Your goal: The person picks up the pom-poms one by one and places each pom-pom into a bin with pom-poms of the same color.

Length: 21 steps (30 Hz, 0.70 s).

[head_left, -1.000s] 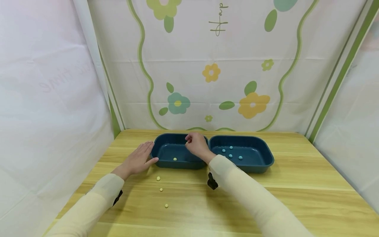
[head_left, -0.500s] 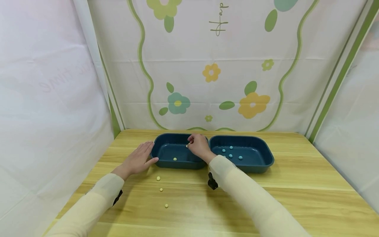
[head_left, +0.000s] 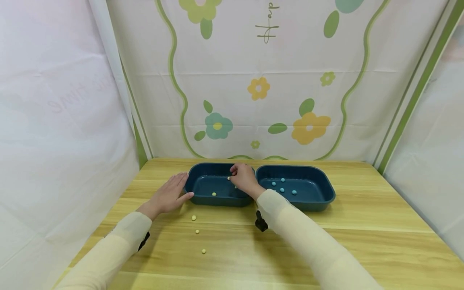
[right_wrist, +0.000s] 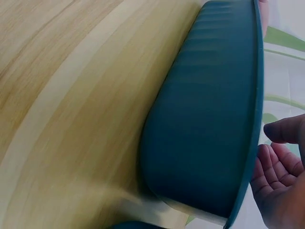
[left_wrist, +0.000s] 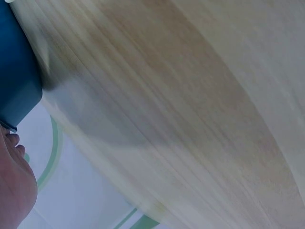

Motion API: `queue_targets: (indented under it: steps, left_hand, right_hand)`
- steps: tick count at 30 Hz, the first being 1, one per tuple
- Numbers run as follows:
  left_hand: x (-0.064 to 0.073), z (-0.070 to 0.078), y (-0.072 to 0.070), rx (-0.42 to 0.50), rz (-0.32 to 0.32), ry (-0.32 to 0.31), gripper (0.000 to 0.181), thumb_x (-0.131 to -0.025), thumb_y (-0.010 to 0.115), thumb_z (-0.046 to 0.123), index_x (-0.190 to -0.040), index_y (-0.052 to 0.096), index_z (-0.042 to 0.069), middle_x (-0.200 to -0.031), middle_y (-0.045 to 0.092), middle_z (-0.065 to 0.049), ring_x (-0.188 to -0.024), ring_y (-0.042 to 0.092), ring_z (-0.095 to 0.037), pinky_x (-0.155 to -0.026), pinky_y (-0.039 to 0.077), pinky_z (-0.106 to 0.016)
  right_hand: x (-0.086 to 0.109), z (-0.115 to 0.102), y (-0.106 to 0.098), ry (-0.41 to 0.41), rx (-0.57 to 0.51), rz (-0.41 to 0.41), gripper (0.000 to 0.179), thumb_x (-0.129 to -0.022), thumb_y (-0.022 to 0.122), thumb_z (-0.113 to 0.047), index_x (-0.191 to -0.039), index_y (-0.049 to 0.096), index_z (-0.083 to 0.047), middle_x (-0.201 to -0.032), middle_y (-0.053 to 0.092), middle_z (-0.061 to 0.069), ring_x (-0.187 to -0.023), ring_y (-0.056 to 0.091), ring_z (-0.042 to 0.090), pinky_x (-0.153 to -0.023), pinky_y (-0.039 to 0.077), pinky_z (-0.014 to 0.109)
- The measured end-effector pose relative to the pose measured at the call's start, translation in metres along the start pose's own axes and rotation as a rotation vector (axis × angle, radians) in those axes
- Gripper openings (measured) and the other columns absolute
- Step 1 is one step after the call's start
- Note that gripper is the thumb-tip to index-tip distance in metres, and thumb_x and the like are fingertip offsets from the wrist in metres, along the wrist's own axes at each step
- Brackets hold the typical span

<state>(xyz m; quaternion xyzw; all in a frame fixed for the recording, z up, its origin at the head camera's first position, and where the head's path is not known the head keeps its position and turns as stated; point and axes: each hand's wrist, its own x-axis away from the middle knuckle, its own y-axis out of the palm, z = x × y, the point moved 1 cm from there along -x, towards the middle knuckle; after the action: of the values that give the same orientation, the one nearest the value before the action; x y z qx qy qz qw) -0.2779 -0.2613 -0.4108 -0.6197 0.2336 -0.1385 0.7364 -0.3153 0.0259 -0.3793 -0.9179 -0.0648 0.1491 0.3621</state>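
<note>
At the head view's lower middle, the left tray (head_left: 221, 201) stood on the table (head_left: 362, 241), just beside the right tray (head_left: 315, 206), with a cloth (head_left: 232, 133) behind. Three small balls (head_left: 197, 231) lay before the left tray, another ball (head_left: 214, 194) inside it; several more (head_left: 282, 190) lay in the right tray. The left hand (head_left: 169, 194) was at the left tray's left end, the right hand (head_left: 244, 178) over its right.

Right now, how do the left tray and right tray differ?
The left tray holds pale yellow pieces, the right tray blue pieces. The left hand touches the left tray, with the right hand over it; neither hand touches the right tray. Both trays are dark blue with rounded corners.
</note>
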Motion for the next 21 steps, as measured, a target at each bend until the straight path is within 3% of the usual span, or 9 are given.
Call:
queue_targets:
  steps: [7, 15, 21]
  left_hand:
    - [0.0, 0.0, 0.0, -0.002, -0.004, -0.004, 0.079, -0.102, 0.043, 0.048, -0.15, 0.021, -0.01, -0.154, 0.023, -0.026, -0.143, 0.017, -0.039, -0.116, 0.012, -0.049]
    - [-0.001, 0.0, 0.0, 0.0, -0.008, -0.003, 0.079, -0.101, 0.042, 0.05, -0.15, 0.021, -0.009, -0.155, 0.022, -0.025, -0.144, 0.017, -0.039, -0.116, 0.011, -0.049]
    - [-0.001, 0.0, 0.0, 0.004, -0.003, 0.0, 0.079, -0.101, 0.042, 0.05, -0.15, 0.022, -0.01, -0.154, 0.024, -0.026, -0.143, 0.018, -0.039, -0.116, 0.012, -0.05]
  right_hand:
    - [0.004, -0.009, -0.003, -0.042, -0.014, -0.009, 0.019, -0.088, 0.071, -0.005, -0.106, 0.068, 0.001, -0.09, 0.063, 0.003, -0.083, 0.06, 0.018, -0.076, 0.053, 0.034]
    - [0.023, -0.031, -0.002, -0.125, -0.053, -0.087, 0.013, -0.089, 0.069, -0.006, -0.102, 0.067, -0.007, -0.09, 0.062, -0.001, -0.082, 0.059, 0.014, -0.076, 0.052, 0.03]
    - [0.04, -0.042, 0.006, -0.215, -0.074, -0.164, 0.014, -0.088, 0.07, -0.005, -0.102, 0.067, -0.006, -0.089, 0.063, -0.002, -0.08, 0.059, 0.011, -0.074, 0.052, 0.026]
